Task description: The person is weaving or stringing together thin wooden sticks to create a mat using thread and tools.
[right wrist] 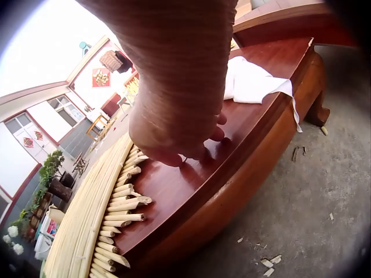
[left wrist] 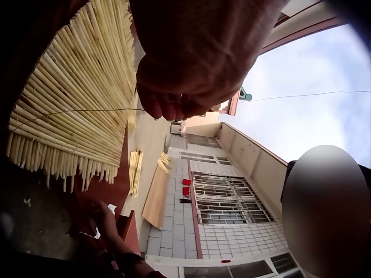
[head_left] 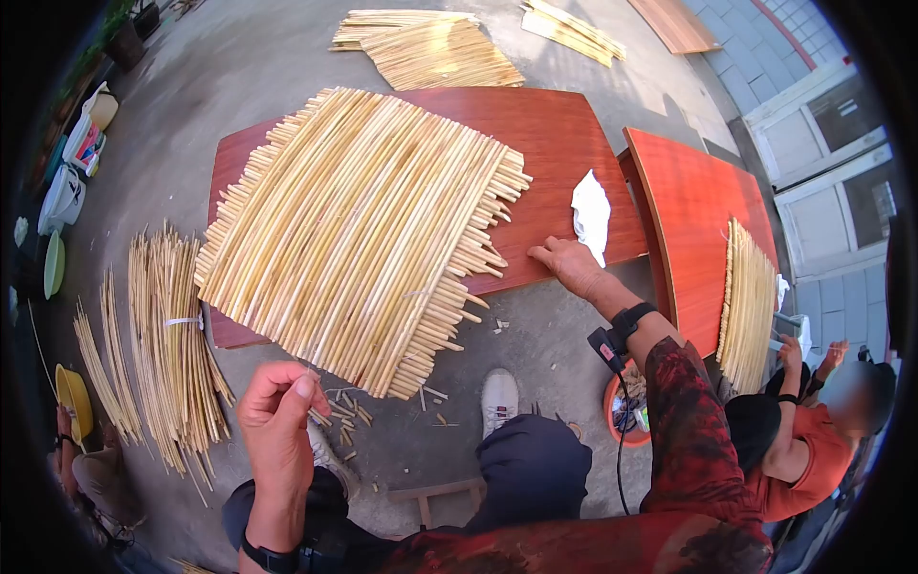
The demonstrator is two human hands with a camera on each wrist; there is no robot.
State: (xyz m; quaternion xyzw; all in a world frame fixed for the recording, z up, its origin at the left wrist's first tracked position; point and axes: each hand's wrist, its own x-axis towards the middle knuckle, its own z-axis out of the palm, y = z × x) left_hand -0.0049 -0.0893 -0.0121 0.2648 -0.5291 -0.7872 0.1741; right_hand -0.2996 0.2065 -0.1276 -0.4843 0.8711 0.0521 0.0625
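A large mat of pale stalks (head_left: 354, 230) lies across the red-brown wooden table (head_left: 564, 139), its uneven stalk ends over the edge. At the mat's near corner is my left hand (head_left: 275, 416), raised with thumb and index finger together. The left wrist view shows a thin thread (left wrist: 87, 110) running from the mat to these fingers, which pinch it. My right hand (head_left: 571, 265) is over the table's near edge, fingertips right at the wood and nothing seen in them. Beside it lies a crumpled white cloth (head_left: 591, 212).
Bundled stalks (head_left: 172, 344) stand on the left. A second red table (head_left: 708, 230) on the right bears another stalk mat (head_left: 748, 306). Cut stalk bits (head_left: 354, 413) litter the floor near an orange bucket (head_left: 626, 411). A seated person (head_left: 813, 450) is at the right.
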